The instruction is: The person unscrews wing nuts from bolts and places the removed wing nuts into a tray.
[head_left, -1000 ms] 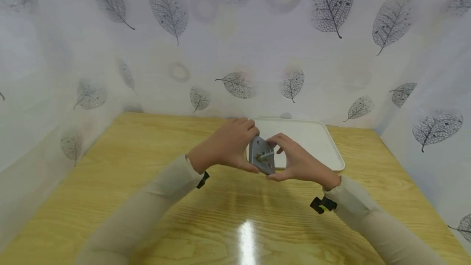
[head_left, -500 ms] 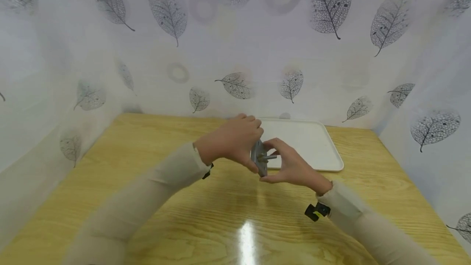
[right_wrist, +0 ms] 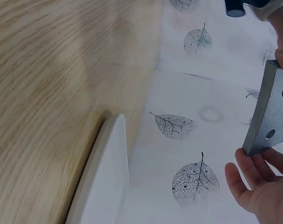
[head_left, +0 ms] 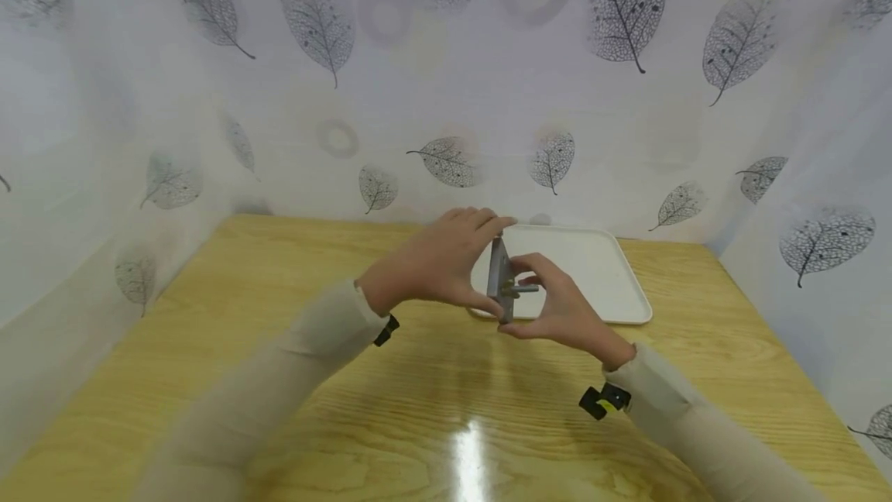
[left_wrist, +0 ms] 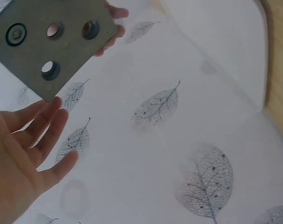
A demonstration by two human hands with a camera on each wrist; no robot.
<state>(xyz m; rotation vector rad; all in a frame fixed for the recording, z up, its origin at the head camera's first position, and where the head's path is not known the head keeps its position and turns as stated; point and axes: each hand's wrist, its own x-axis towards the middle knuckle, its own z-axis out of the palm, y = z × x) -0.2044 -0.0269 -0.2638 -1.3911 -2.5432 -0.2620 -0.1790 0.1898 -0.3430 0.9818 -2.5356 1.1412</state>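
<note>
Turned nearly edge-on since half a second ago, the grey plate point(head_left: 498, 276) also sits a little higher and farther right, and the left hand point(head_left: 439, 263) now stretches its fingers farther across the top edge. At the left, a creased, pale cloth sleeve point(head_left: 279, 378) crosses the glossy wooden table point(head_left: 390, 409), whose yellow grain runs in wavy lines. A small black gadget point(head_left: 385, 331) shows under that wrist. The left hand grips the plate between thumb below and fingers above, well off the table. Flat, thick and straight-edged, the plate looks like dull metal; the left wrist view shows smooth round holes point(left_wrist: 50, 70) and one dark ring point(left_wrist: 16, 34) in its face. A slim, shiny bolt point(head_left: 528, 289) sticks out rightward from it, yellowish at the base. The right hand point(head_left: 567, 310) curves round the bolt, pinching the plate's edges with thumb and fingertips. Behind lies a smooth white tray point(head_left: 592, 266), round-cornered and low-rimmed. Lacy dark leaves pattern the pale sheet point(head_left: 488, 91) beyond.
</note>
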